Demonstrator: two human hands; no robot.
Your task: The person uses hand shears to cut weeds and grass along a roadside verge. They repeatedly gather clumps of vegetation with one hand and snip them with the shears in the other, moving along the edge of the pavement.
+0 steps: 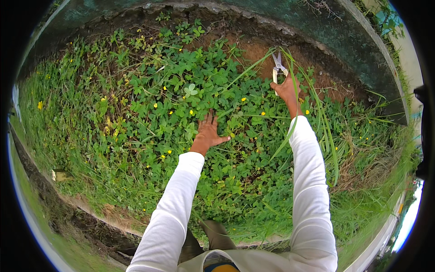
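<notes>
Pruning shears [278,68] with pale handles are in my right hand [289,89], their blades apart and pointing away from me over bare reddish soil. Long green grass blades [321,112] arch around that hand and hang down across my right sleeve; whether my fingers also grip them I cannot tell. My left hand [208,133] lies with spread fingers among the low leafy ground cover [210,73], its fingertips partly hidden by leaves. Small yellow flowers [243,99] dot the plants between and around both hands.
A dark, green-stained concrete wall [367,64] curves along the far side, with bare soil [253,51] at its foot. Dry cut grass [370,166] lies at the right. A pale block [61,175] sits at the lower left, near a concrete edging [81,204] and a dirt strip.
</notes>
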